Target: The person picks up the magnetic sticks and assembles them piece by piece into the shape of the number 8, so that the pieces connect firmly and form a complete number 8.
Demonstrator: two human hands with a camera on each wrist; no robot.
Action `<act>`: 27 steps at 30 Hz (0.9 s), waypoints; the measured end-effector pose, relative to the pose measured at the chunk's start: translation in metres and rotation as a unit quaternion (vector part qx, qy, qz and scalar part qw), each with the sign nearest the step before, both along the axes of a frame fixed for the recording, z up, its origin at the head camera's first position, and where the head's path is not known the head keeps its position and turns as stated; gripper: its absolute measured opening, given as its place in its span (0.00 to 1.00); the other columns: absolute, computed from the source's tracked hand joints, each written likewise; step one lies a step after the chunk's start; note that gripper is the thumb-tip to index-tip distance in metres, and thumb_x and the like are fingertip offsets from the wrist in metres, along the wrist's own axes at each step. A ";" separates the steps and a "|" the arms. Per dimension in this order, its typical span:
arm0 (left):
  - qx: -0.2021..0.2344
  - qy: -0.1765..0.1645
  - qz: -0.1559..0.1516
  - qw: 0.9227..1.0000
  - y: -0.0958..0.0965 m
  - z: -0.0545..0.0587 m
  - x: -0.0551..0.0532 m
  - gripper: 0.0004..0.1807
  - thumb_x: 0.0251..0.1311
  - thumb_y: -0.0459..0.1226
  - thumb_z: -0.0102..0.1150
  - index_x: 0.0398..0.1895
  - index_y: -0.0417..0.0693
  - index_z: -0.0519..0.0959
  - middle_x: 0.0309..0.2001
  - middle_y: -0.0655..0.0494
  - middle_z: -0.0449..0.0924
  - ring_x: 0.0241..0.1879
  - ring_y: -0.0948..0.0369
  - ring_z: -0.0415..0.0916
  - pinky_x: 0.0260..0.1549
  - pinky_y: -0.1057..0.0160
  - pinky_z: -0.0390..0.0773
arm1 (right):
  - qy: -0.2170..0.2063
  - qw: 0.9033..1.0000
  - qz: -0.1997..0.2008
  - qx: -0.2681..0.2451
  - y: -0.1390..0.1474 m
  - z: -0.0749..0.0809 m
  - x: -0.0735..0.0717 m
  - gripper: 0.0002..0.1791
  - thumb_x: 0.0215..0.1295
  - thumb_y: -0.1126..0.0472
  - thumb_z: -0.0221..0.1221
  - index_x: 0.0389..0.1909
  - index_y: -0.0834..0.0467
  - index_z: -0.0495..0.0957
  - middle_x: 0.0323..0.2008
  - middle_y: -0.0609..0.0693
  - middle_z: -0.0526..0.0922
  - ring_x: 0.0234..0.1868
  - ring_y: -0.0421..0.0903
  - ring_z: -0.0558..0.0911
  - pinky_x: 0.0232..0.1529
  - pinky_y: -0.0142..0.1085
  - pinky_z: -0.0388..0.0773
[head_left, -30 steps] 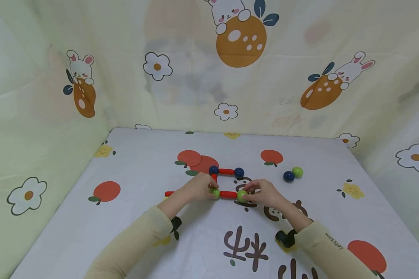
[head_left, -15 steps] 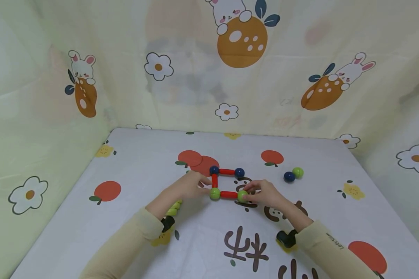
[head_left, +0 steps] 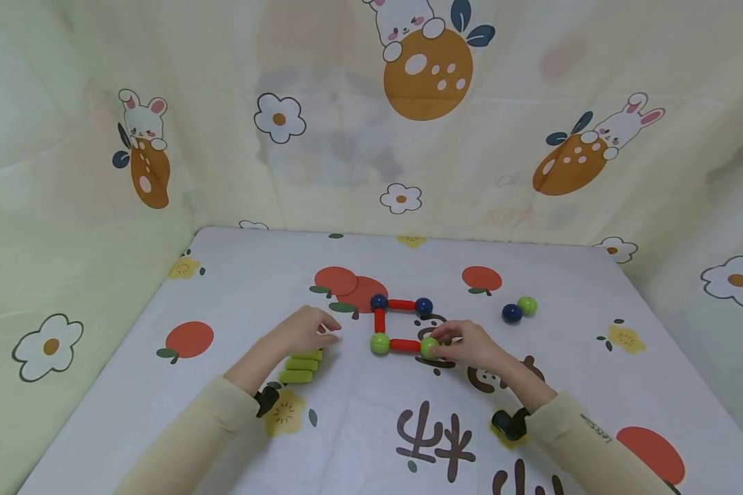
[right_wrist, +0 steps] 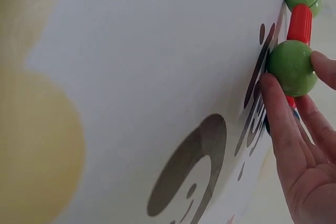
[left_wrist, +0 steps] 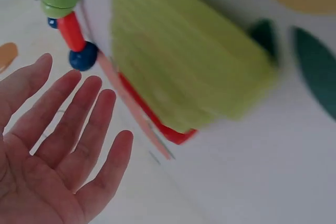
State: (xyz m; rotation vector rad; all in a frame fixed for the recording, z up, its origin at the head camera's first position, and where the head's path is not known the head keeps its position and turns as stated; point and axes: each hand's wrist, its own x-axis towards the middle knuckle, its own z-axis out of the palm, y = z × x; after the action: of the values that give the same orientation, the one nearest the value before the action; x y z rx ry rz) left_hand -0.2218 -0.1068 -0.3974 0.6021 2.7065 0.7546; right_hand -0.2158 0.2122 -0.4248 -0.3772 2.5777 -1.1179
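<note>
On the table a frame of red rods and balls forms three sides of a square. Its far side is a red rod (head_left: 401, 304) between two dark blue balls (head_left: 424, 306). Another red rod (head_left: 380, 320) runs down to a green ball (head_left: 380, 344), and the near red rod (head_left: 405, 346) ends at a second green ball (right_wrist: 292, 68). My right hand (head_left: 470, 344) pinches that second ball between thumb and fingers. My left hand (head_left: 303, 331) holds nothing, its fingers extended over several yellow-green sticks (head_left: 298, 368). In the left wrist view a red stick (left_wrist: 181, 136) shows beside them.
A loose dark blue ball (head_left: 512, 313) and a loose green ball (head_left: 528, 306) sit together at the right. The white tablecloth (head_left: 359, 426) bears printed fruit and brown characters. A patterned curtain (head_left: 334, 158) stands behind the table's far edge.
My left hand has let go of the left green ball and moved left to the yellow-green sticks. My right hand stays at its green ball.
</note>
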 end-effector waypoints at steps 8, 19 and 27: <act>-0.002 -0.032 0.033 0.999 -0.014 -0.010 0.002 0.12 0.58 0.37 0.59 0.43 0.42 0.81 0.41 0.54 0.80 0.42 0.58 0.75 0.43 0.57 0.74 | 0.005 1.000 0.010 -0.004 0.002 -0.001 -0.001 0.17 0.53 0.60 0.65 0.44 0.62 0.77 0.37 0.53 0.81 0.39 0.49 0.78 0.31 0.35 0.76; -0.054 -0.025 0.024 0.998 -0.030 -0.012 0.002 0.12 0.57 0.34 0.58 0.43 0.38 0.80 0.38 0.51 0.79 0.40 0.57 0.73 0.43 0.57 0.73 | 0.006 1.000 0.007 -0.010 0.002 -0.001 0.002 0.17 0.54 0.62 0.63 0.44 0.63 0.77 0.38 0.55 0.81 0.40 0.51 0.79 0.33 0.36 0.77; -0.062 -0.031 0.022 0.997 -0.035 -0.015 0.000 0.11 0.57 0.30 0.55 0.42 0.36 0.81 0.40 0.49 0.80 0.41 0.56 0.73 0.43 0.57 0.74 | 0.005 1.000 0.009 -0.008 0.001 -0.001 0.002 0.17 0.55 0.61 0.63 0.44 0.63 0.77 0.38 0.55 0.81 0.39 0.51 0.79 0.33 0.35 0.77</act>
State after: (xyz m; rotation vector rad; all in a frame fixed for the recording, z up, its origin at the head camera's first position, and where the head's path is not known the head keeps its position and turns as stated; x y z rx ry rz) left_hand -0.2214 -0.1414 -0.4122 0.4831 2.6926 0.6009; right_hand -0.2136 0.2130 -0.4256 -0.4112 2.5696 -1.1348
